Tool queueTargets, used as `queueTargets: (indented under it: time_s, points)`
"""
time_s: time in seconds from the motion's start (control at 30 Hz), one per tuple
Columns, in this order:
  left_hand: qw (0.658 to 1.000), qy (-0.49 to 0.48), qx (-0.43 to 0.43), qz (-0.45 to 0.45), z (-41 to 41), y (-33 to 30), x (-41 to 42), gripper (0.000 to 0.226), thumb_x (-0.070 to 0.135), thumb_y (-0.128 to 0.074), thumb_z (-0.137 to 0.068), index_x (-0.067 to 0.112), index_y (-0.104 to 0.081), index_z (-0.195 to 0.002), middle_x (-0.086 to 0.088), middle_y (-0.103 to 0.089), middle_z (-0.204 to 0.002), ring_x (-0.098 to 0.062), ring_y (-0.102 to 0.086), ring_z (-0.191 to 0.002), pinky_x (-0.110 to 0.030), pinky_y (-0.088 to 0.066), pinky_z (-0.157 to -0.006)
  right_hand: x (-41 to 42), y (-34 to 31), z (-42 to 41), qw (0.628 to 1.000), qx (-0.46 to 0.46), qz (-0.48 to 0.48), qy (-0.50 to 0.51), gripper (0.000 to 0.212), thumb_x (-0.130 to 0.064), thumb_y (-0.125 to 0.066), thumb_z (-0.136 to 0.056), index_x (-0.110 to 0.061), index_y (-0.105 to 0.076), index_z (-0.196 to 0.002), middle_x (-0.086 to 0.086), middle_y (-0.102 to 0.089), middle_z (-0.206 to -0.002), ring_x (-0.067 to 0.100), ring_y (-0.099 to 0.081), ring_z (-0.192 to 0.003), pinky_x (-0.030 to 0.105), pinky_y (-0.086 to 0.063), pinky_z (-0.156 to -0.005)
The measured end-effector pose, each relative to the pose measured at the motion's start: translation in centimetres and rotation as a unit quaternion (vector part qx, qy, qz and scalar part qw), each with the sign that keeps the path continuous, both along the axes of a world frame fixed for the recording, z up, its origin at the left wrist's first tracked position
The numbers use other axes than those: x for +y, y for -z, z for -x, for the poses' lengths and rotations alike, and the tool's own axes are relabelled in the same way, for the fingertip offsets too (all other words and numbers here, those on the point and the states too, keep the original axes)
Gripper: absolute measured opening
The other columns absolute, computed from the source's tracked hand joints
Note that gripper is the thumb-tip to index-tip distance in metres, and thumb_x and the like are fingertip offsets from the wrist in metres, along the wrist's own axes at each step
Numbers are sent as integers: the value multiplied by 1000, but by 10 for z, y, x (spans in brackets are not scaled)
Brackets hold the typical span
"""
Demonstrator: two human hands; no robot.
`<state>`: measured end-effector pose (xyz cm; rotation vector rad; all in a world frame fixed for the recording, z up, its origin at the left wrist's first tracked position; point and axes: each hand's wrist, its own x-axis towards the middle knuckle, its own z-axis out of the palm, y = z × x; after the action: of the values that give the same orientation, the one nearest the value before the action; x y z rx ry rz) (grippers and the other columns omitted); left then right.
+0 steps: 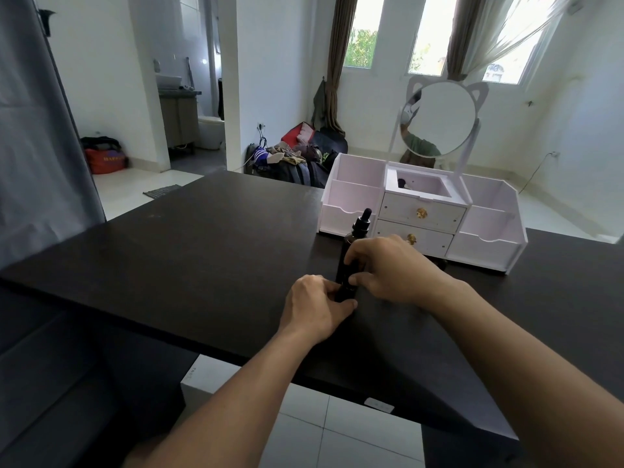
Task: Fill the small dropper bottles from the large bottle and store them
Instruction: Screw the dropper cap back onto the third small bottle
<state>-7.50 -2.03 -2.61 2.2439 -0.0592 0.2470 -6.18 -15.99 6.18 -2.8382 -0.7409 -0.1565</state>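
Observation:
A tall dark bottle [351, 246] with a black dropper cap stands on the black table [202, 251], just in front of the white organizer [422, 214]. Close in front of it is a small dark bottle [347, 290], held between both hands. My left hand [315, 307] grips its lower part, thumb against the base. My right hand [391, 270] comes from the right and pinches its upper part with curled fingers, overlapping the tall bottle. The small bottle's cap is hidden by the fingers. A dark shape [442, 264] peeks out behind my right hand.
The organizer has two drawers with gold knobs [421, 213], open side compartments [351, 197] and a cat-ear mirror [439, 119] on top. The table's near edge [236, 352] runs across below my forearms. Bags and clothes [297, 157] lie on the floor beyond.

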Motion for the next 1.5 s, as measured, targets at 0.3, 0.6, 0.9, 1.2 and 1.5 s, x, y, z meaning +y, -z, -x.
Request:
queueTargets:
  time_s: [0.3, 0.6, 0.9, 1.2, 1.5]
  points:
    - [1000, 8, 5, -10, 2, -2, 0, 24, 37, -72, -82, 21, -75, -99, 9, -55, -81, -11, -55, -75, -22, -41, -65, -1, 5, -1, 998, 7, -58, -7, 45, -9, -72, -82, -25, -59, -121, -5, -70, -109, 5, -56, -80, 24, -50, -83]
    - [1000, 1, -3, -22, 1, -2, 0, 36, 48, -78, -75, 20, -73, -98, 12, -50, -80, -6, -49, -74, -17, -32, -57, -1, 7, -1, 998, 8, -58, -15, 38, -18, -74, -82, -25, -62, -117, -3, -69, -104, 10, -61, -82, 27, -53, -83]
    - [1000, -9, 6, 2, 1, -1, -1, 30, 41, -80, -75, 18, -74, -94, 5, -58, -86, -14, -55, -84, -26, -41, -72, -1, 11, -2, 995, 26, -88, -29, 37, 1, -66, -82, -23, -62, -110, -2, -69, -105, 15, -65, -97, 31, -53, -88]
    - [1000, -13, 26, 2, -1, -2, -1, 33, 44, -81, -73, 19, -74, -92, 10, -53, -78, -12, -54, -80, -25, -39, -70, 2, 12, 2, 995, 37, -85, -28, 56, -2, -65, -87, -25, -48, -134, -11, -60, -104, 3, -54, -86, 23, -47, -86]
    - [1000, -8, 28, -5, 0, -2, -1, 30, 45, -79, -74, 20, -74, -88, 10, -52, -75, -13, -53, -79, -26, -39, -68, 6, 12, 6, 995, 32, -91, -12, 64, -5, -66, -87, -24, -35, -139, 0, -65, -108, 17, -60, -96, 31, -51, -89]
